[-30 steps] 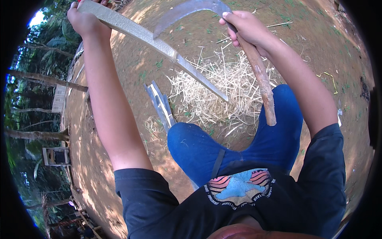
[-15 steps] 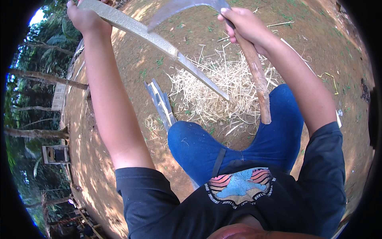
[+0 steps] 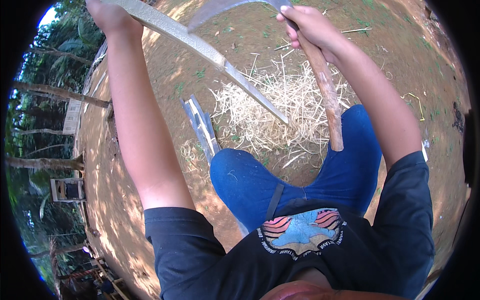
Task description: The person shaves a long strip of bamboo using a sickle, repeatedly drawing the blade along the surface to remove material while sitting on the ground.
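My left hand (image 3: 114,20), partly cut off by the upper edge, is closed on the far end of a long pale bar (image 3: 175,37). The bar is rough and wide near the hand. Past a step it turns narrower and smoother, tapering toward me over the shavings. My right hand (image 3: 315,27) grips a sickle (image 3: 327,95) at the top of its wooden handle, just below the curved blade. The handle's butt hangs over my right thigh. The blade reaches left to the bar's upper edge; whether its tip touches, I cannot tell.
A heap of thin pale shavings (image 3: 265,105) lies on the bare earth before my knees (image 3: 237,170). By my left knee is a dark split piece (image 3: 202,127) with pale strips. Trees and a small wooden stand (image 3: 68,190) are at the far left.
Both hands have risen very slightly in the picture, the left one further past the upper edge. Bar and sickle keep nearly the same places, and both grips stay closed.
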{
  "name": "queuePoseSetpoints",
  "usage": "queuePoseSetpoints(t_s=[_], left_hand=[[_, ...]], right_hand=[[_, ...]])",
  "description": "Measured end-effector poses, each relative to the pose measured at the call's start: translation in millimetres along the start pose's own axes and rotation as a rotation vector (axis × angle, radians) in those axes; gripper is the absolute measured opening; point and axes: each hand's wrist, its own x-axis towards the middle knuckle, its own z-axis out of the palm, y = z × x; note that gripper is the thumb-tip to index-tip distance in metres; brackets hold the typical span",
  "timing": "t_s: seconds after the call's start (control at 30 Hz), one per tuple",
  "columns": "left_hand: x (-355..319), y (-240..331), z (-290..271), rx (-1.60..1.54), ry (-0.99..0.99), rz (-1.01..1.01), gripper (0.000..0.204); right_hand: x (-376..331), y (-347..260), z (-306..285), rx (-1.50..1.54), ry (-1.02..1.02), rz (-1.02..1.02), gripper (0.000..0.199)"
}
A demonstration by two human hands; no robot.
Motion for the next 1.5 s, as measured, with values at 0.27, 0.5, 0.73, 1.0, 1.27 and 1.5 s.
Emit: queuePoseSetpoints(t_s=[0.27,0.5,0.73,1.0,1.27,1.5], left_hand=[[-4,0,-10,-0.068,-0.09,-0.015,0.048],[21,-8,-16,-0.094,-0.212,0.201,0.03],[14,-20,-24,-0.083,-0.241,0.216,0.011],[27,-15,-17,-0.06,-0.141,0.142,0.022],[16,-4,-18,-0.082,-0.23,-0.003,0.037],[12,-9,-11,-0.125,-0.29,0.014,0.036]], right_hand=[[3,-37,-8,0.106,-0.061,-0.042,0.026],[15,-91,8,0.197,-0.184,-0.173,0.026],[13,-23,-23,-0.045,-0.149,0.014,0.027],[7,-90,9,0.174,-0.124,-0.149,0.026],[2,-43,-19,0.004,-0.094,0.007,0.027],[3,-82,-4,0.13,-0.057,-0.09,0.025]])
